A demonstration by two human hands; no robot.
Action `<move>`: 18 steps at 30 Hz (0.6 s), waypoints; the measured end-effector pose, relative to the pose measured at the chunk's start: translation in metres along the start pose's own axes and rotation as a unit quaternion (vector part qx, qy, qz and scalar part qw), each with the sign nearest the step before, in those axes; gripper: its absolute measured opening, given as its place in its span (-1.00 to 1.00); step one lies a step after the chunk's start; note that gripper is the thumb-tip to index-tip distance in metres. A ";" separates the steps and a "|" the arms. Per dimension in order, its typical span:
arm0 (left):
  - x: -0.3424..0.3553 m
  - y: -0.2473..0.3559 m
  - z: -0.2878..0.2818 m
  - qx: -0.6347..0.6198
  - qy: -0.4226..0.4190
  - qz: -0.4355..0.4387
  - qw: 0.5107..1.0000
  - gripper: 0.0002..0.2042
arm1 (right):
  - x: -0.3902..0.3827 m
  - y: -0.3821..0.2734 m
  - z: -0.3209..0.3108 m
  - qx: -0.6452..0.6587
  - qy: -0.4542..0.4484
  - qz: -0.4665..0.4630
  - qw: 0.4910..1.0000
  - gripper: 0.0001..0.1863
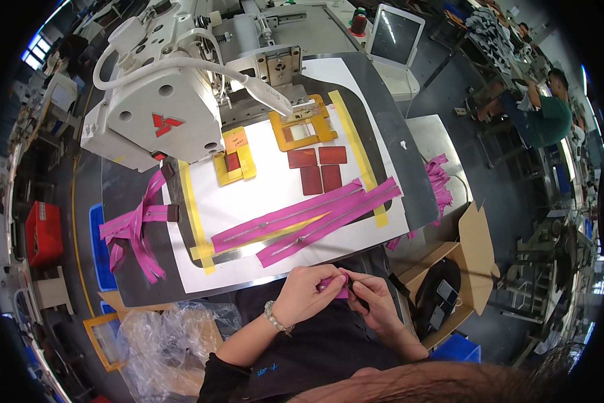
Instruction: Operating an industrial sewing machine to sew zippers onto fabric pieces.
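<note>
Both my hands meet at the table's near edge. My left hand (307, 289), with a beaded bracelet at its wrist, is closed on a magenta zipper (343, 293), of which only a short end shows between the fingers. Against it, my right hand (377, 303) pinches a small dark piece (350, 285), mostly hidden by the fingertips. Just beyond them, two magenta zippers (282, 217) with pale teeth lie slantwise across the white sheet (201, 279). More magenta zippers (138, 225), with dark tabs on some ends, hang at the table's left side.
A white sewing machine (161, 111) stands over the far left. Yellow frames (294, 138) and several dark red rectangles (311, 180) lie on the sheet. At right are a zipper bundle (438, 181) and an open cardboard box (477, 255). Clear plastic (161, 336) lies lower left.
</note>
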State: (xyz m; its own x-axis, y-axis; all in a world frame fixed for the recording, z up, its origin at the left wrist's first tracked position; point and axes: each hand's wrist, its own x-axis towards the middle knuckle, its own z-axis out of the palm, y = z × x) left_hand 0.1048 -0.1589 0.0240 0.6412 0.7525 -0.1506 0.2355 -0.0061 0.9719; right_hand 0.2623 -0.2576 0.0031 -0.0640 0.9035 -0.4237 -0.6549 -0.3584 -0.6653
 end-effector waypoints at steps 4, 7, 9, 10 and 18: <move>0.000 -0.001 0.000 0.007 -0.005 -0.007 1.000 -0.87 | 0.001 0.000 0.001 0.003 0.004 -0.001 1.000 -0.65; 0.000 -0.001 0.000 0.000 -0.004 -0.007 1.000 -0.87 | 0.001 0.001 0.001 0.004 0.006 -0.003 1.000 -0.66; 0.000 0.000 0.000 -0.001 -0.003 -0.005 1.000 -0.87 | 0.001 0.001 0.001 0.005 0.006 -0.004 1.000 -0.66; 0.000 0.000 0.001 -0.001 -0.004 -0.004 1.000 -0.87 | 0.001 0.002 0.001 0.003 0.009 -0.005 1.000 -0.66; 0.000 -0.003 0.002 0.006 -0.010 -0.012 1.000 -0.88 | 0.001 0.004 -0.001 0.010 0.015 -0.014 1.000 -0.65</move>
State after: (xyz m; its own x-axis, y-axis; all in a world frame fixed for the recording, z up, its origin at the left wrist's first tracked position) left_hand 0.1057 -0.1598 0.0211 0.6491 0.7397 -0.1776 0.2594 0.0043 0.9658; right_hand 0.2601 -0.2583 -0.0004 -0.0228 0.9054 -0.4240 -0.6705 -0.3284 -0.6652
